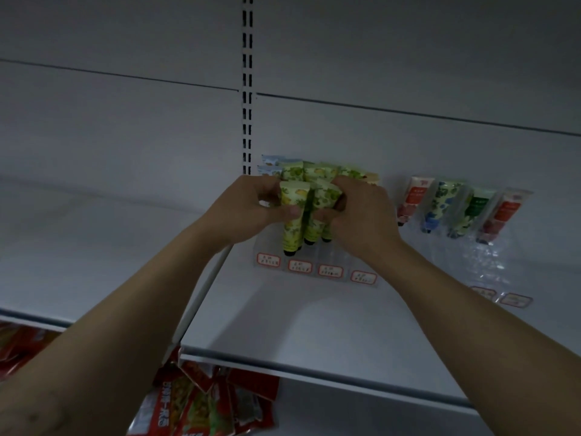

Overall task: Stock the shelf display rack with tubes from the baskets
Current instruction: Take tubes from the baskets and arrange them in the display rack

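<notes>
Up at the rack [330, 261], my left hand [248, 210] and right hand [361, 217] pinch upright tubes [290, 215], caps aimed 6 o'clock.

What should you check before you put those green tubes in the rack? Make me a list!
1. Left hand grips the yellow tube: ok.
2. Right hand grips the green tubes: ok.
3. Caps point down at the rack: ok.
4. Free slot under the tubes: cannot tell, hands hide it.
5. Labels face front: ok.
6. Other rack is clear of the arms: ok.
</notes>
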Demonstrator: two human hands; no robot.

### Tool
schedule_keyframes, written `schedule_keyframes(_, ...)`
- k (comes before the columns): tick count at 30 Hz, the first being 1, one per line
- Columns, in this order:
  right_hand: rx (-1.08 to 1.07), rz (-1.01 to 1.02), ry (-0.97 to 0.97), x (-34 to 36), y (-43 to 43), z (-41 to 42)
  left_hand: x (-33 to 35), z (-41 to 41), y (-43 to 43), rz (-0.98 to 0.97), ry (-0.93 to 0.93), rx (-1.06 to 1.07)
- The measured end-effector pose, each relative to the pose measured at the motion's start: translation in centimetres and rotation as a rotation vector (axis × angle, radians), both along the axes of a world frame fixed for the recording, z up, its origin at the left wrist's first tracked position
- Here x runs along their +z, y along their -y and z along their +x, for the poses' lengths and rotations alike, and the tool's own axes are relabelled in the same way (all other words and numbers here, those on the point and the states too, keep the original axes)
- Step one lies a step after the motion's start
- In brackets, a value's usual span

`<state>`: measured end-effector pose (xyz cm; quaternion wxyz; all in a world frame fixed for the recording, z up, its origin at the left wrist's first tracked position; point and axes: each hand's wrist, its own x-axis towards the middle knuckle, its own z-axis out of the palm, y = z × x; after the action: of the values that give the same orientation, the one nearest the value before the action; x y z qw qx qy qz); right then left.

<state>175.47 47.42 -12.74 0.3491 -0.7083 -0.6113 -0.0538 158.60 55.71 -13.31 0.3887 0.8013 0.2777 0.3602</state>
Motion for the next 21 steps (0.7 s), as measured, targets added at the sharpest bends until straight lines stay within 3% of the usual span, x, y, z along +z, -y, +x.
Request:
schedule_keyframes(11,-0.076,-0.097,0.226,0.0,0.6,0.0,0.1,0.2,-0.3,0.037,-0.045,0.035)
schedule_keyframes(21,0.045,-0.119,0.403,2.5,-0.2,0.2,0.4,0.2,-0.2,-0.002,-0.044,0.032)
